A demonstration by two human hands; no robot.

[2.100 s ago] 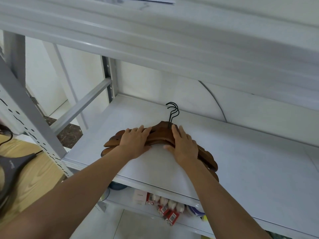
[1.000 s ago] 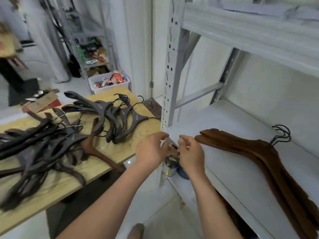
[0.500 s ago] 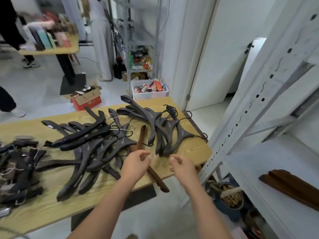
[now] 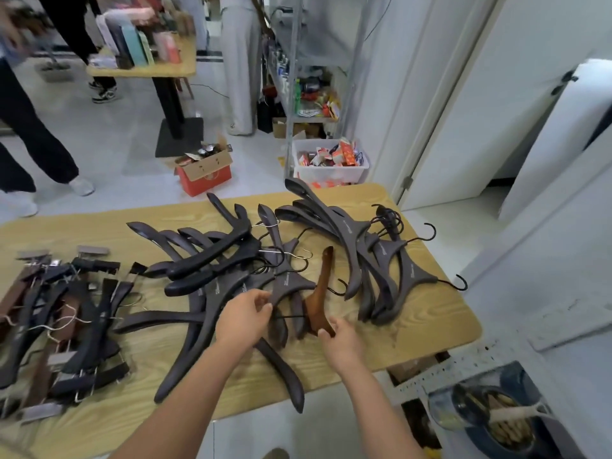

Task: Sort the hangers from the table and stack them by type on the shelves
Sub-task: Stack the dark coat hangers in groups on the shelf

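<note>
A wooden table (image 4: 430, 329) carries piles of hangers. One brown wooden hanger (image 4: 320, 289) lies near the front edge between the dark ones. My right hand (image 4: 339, 342) grips its near end. My left hand (image 4: 245, 318) pinches the edge of a dark grey hanger (image 4: 291, 284) just left of the brown one. More dark grey hangers (image 4: 367, 256) with black hooks are fanned out to the right. Black thick hangers (image 4: 208, 263) lie in the middle. Clip hangers (image 4: 63, 313) are heaped at the left.
The grey shelf post (image 4: 463, 366) crosses the lower right corner, with a bucket (image 4: 490, 422) on the floor under it. Behind the table stand a white bin (image 4: 331, 168), a red box (image 4: 203, 172), another table (image 4: 145, 66) and people's legs (image 4: 36, 137).
I have turned from the shelf, where the brown hangers stay stacked, to the table. Both hands have reached down onto the pile; the right now holds the brown hanger and the left a dark one.
</note>
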